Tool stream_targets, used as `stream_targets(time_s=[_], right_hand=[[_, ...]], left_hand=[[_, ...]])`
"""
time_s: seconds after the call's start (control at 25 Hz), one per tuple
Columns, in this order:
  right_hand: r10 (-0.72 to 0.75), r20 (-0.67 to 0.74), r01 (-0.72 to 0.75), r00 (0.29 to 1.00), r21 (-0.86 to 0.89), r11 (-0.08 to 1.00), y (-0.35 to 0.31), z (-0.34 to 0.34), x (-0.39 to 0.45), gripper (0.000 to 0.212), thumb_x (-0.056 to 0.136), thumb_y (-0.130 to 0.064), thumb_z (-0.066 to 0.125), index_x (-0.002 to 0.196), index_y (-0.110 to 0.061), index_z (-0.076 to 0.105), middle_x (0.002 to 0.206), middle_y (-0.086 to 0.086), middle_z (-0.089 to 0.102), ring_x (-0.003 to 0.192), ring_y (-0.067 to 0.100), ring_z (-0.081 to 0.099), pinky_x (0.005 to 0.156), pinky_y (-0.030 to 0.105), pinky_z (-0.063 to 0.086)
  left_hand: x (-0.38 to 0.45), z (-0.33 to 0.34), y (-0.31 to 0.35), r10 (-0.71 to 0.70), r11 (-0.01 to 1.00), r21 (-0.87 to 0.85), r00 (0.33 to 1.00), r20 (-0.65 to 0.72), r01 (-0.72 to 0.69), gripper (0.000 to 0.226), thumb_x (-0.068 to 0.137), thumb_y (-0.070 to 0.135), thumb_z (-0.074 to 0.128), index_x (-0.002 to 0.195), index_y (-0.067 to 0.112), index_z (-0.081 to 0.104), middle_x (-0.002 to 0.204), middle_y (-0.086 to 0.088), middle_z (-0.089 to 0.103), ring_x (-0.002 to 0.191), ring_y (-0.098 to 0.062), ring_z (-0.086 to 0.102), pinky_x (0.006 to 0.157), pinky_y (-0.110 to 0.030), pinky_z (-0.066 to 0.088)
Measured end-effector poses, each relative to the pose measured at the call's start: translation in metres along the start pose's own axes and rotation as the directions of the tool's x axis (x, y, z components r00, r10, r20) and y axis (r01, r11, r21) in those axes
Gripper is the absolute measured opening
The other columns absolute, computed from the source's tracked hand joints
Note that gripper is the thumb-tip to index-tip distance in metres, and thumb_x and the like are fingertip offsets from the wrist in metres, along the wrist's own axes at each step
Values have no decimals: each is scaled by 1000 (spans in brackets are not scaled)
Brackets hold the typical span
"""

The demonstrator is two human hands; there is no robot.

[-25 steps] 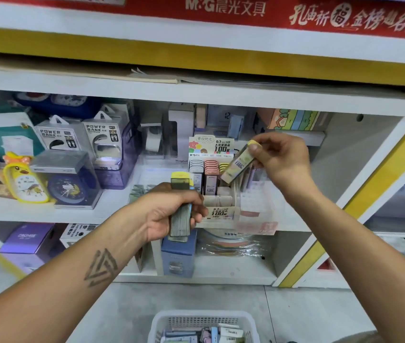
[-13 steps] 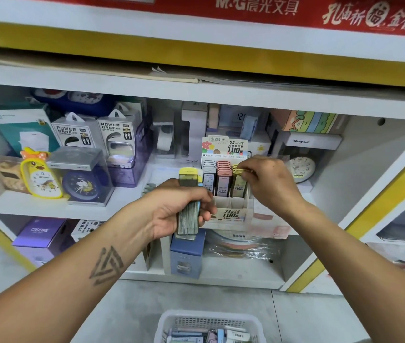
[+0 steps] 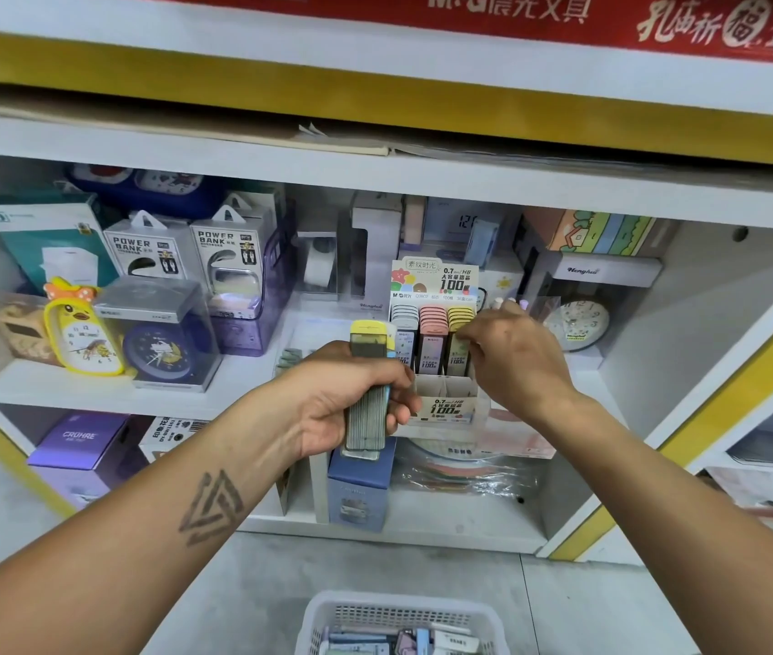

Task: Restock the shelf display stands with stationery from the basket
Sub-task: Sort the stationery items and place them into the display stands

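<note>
A cardboard display stand on the middle shelf holds three rows of pencil-lead cases: grey, pink and yellow. My left hand grips an upright stack of lead cases with a yellow-capped one in front, just left of the stand. At the top of the yellow row is my right hand, fingers curled on a case there. The white basket with more stationery sits on the floor at the bottom edge.
Power bank boxes, a yellow duck clock and a blue clock in a clear box fill the shelf's left. A round clock stands right of the stand. A blue box sits on the lower shelf.
My right hand carried a yellow-capped case from above the stand down into the yellow row and now stays at that row. My left hand kept holding its stack.
</note>
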State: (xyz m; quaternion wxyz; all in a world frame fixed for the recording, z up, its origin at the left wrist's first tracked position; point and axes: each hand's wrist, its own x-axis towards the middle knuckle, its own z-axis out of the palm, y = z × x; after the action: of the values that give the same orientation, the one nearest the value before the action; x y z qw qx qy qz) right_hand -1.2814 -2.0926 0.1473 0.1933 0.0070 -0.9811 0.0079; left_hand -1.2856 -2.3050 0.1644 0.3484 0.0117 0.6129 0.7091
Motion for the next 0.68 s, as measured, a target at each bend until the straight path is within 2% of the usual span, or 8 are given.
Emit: stream_targets(time_s=[0.2, 0.28, 0.32, 0.4, 0.44, 0.48, 0.6, 0.68], right_hand=[[-59, 39, 62, 997, -69, 996, -1, -4, 1, 26, 88, -8, 56, 102, -19, 75, 101, -1, 68, 102, 21, 49, 83, 33, 47], [-35, -35, 38, 999, 106, 994, -8, -13, 0, 24, 92, -12, 57, 104, -19, 77, 103, -1, 71, 103, 21, 53, 84, 34, 47], [31, -26, -20, 999, 330, 944, -13, -19, -1, 20, 94, -15, 60, 104, -19, 77, 102, -2, 73, 102, 21, 58, 84, 33, 49], [93, 160, -184, 983, 796, 577, -26, -32, -3, 13, 94, -21, 68, 101, -16, 77, 99, -1, 76, 96, 17, 67, 82, 25, 52], [51, 224, -225, 973, 887, 403, -32, -36, -4, 13, 91, -23, 72, 100, -15, 77, 98, 2, 76, 93, 15, 69, 81, 22, 53], [9, 238, -226, 971, 908, 353, -35, -38, -6, 15, 88, -23, 75, 99, -14, 77, 99, 5, 75, 89, 13, 68, 79, 22, 54], [-16, 203, -174, 979, 874, 454, -44, -40, -8, 19, 79, -19, 82, 96, -13, 77, 104, 10, 62, 81, 17, 54, 77, 29, 48], [1, 238, -220, 971, 895, 388, -42, -38, -9, 13, 78, -11, 83, 89, -9, 76, 94, 8, 62, 76, 15, 52, 71, 28, 45]], left_hand=[[1, 3, -3, -35, 999, 10, 998, 45, 35, 8, 88, -4, 59, 93, 1, 64, 71, -19, 67, 49, -18, 59, 45, -23, 50], [1, 4, -3, -38, 999, 15, 996, 82, 37, 16, 88, -5, 57, 83, 3, 70, 72, -18, 67, 49, -17, 57, 45, -23, 49], [2, 5, -4, -36, 999, 23, 994, 100, 34, 22, 88, -5, 57, 77, 5, 73, 73, -18, 67, 50, -18, 57, 46, -23, 49], [1, 8, -3, -33, 998, 52, 992, 121, 27, 18, 87, -4, 61, 76, 5, 72, 72, -18, 66, 50, -18, 57, 47, -23, 48], [1, 10, -3, -29, 997, 73, 992, 121, 20, 12, 86, -3, 64, 79, 4, 69, 70, -17, 66, 50, -18, 57, 47, -23, 48], [1, 12, -4, -22, 995, 97, 993, 114, 11, 8, 86, -2, 66, 81, 4, 66, 67, -16, 64, 49, -18, 57, 47, -23, 48], [3, 17, -7, -17, 989, 146, 995, 98, 3, 10, 84, 1, 71, 77, 5, 64, 61, -12, 60, 47, -18, 56, 46, -23, 47], [3, 18, -7, -35, 991, 132, 992, 121, 19, 11, 82, 8, 75, 78, 7, 64, 62, -10, 59, 49, -18, 56, 47, -23, 48]])
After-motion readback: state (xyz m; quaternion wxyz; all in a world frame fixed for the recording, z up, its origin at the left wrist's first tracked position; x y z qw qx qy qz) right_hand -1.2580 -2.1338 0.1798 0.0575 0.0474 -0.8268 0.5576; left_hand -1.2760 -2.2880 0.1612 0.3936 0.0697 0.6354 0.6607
